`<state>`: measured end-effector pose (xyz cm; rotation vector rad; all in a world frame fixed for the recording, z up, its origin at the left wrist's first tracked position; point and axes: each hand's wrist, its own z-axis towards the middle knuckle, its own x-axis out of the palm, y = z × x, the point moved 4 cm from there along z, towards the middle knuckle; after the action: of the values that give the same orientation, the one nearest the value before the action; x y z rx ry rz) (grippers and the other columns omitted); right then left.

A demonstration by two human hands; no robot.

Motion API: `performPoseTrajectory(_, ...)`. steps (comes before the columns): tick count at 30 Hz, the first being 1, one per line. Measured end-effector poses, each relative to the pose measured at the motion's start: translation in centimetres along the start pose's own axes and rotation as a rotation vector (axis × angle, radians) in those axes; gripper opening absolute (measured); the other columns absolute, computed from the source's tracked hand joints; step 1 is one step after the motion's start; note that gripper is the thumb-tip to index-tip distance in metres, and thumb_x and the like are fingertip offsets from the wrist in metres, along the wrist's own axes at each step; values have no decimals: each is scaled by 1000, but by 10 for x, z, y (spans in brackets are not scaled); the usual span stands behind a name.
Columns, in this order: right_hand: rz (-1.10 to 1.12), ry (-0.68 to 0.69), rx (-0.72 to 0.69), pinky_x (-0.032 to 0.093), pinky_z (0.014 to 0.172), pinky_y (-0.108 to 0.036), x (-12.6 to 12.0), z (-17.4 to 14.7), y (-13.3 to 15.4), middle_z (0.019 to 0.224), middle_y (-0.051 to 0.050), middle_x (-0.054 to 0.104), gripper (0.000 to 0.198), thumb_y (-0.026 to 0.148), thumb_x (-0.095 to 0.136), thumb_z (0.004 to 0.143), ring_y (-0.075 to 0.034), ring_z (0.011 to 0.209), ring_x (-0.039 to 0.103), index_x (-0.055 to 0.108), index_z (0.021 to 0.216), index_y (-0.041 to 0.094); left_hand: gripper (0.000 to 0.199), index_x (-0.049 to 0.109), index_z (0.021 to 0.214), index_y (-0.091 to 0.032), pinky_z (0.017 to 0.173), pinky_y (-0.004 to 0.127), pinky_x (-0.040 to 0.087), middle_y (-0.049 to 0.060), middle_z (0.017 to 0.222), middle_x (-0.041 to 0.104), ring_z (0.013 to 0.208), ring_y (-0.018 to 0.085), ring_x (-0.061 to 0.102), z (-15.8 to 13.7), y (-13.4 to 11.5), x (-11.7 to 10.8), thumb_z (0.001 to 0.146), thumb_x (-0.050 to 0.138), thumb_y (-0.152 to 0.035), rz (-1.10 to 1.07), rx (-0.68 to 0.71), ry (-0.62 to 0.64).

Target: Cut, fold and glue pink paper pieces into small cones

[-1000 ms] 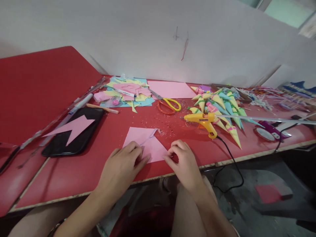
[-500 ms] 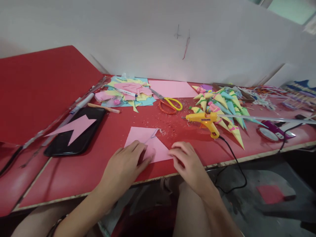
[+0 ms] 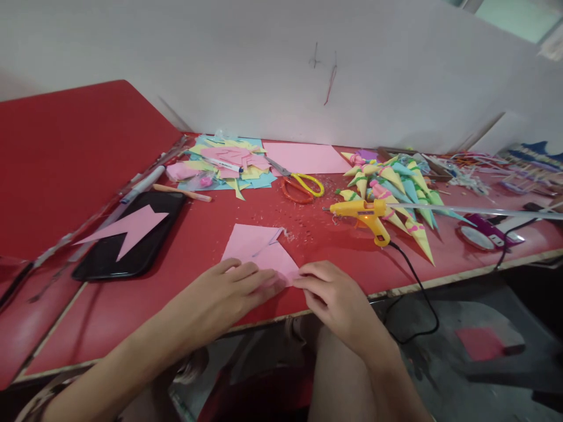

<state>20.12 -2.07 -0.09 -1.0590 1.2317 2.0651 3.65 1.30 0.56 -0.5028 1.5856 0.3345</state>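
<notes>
A folded sheet of pink paper [image 3: 255,246] with a pen line across it lies on the red table in front of me. My left hand [image 3: 233,290] reaches along its near edge, fingers together and gripping that edge; the hand covers part of the sheet. At the paper's right corner, my right hand [image 3: 334,293] pinches the edge between thumb and fingertips. The two hands' fingertips almost meet there. Beyond the right hand rests a yellow hot glue gun [image 3: 363,214] with a long clear glue stick in it.
Scissors [image 3: 303,186] lie behind the paper, beside a heap of paper scraps [image 3: 233,161]. Several small paper cones [image 3: 396,181] are piled at right. A black phone [image 3: 136,246] carries a pink cut-out [image 3: 136,225] at left. The glue gun's cord [image 3: 422,287] hangs over the table edge.
My left hand has shifted down and right, from the middle of the pink paper to its near edge. My right hand has moved slightly left at the corner.
</notes>
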Motion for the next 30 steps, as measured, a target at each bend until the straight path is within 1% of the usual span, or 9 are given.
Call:
performPoseTrajectory(3,18,-10,4,47,79,-31,-1,0,0,97,-3,62,32,7,47,80,-16,91,55,65,98,26,60,43,126,-38,89,28,38,-2,122,57,102,16,56,-14,9,2,76,46,-5,-49,-29,-38)
performPoseTrajectory(7,49,-15,6,47,79,-31,-2,-1,0,97,-3,62,31,7,47,81,-16,91,55,64,99,25,66,45,124,-41,87,29,42,-4,120,59,100,18,58,-36,20,1,71,46,-3,-79,-51,-112)
performPoseTrajectory(11,86,0,23,46,78,-32,-1,0,-1,95,-4,62,24,12,49,82,-17,90,56,65,95,24,61,51,118,-40,83,30,44,-5,118,61,96,19,60,-44,24,-2,70,44,-5,-73,-42,-144)
performPoseTrajectory(14,90,-26,67,46,77,-32,2,1,-2,93,-5,61,14,21,54,81,-18,87,56,63,92,21,34,61,102,-35,81,30,45,-4,108,65,92,18,61,-37,23,-3,77,47,-17,-112,-90,-175)
performPoseTrajectory(16,72,-71,100,45,77,-34,5,4,-3,93,-5,61,17,24,55,81,-19,87,55,61,96,19,19,61,94,-29,75,30,47,0,99,67,85,19,63,-27,23,-3,79,50,-30,-149,-201,-224)
performPoseTrajectory(19,34,-106,122,44,77,-36,9,7,-3,93,-6,60,21,27,55,81,-21,88,54,60,100,20,38,53,101,-21,62,30,50,6,92,66,74,20,63,-14,24,-2,75,54,-48,-200,-423,-319)
performPoseTrajectory(22,35,-109,146,43,76,-35,12,9,-3,90,-5,59,19,29,54,82,-20,86,54,61,97,21,51,47,106,-19,55,28,49,7,97,61,75,20,63,-5,25,-3,72,54,-56,-253,-532,-376)
performPoseTrajectory(26,-14,-123,198,41,77,-38,14,10,0,93,-6,58,21,31,54,82,-22,86,52,60,99,20,61,43,117,-18,61,31,50,11,110,55,86,23,61,0,27,-4,72,51,-59,-237,-539,-407)
performPoseTrajectory(30,-51,-119,244,40,75,-37,16,11,1,91,-5,58,17,25,56,81,-22,86,50,60,97,20,41,56,100,-18,71,34,47,9,102,58,87,24,58,4,25,3,76,51,-51,-201,-444,-343)
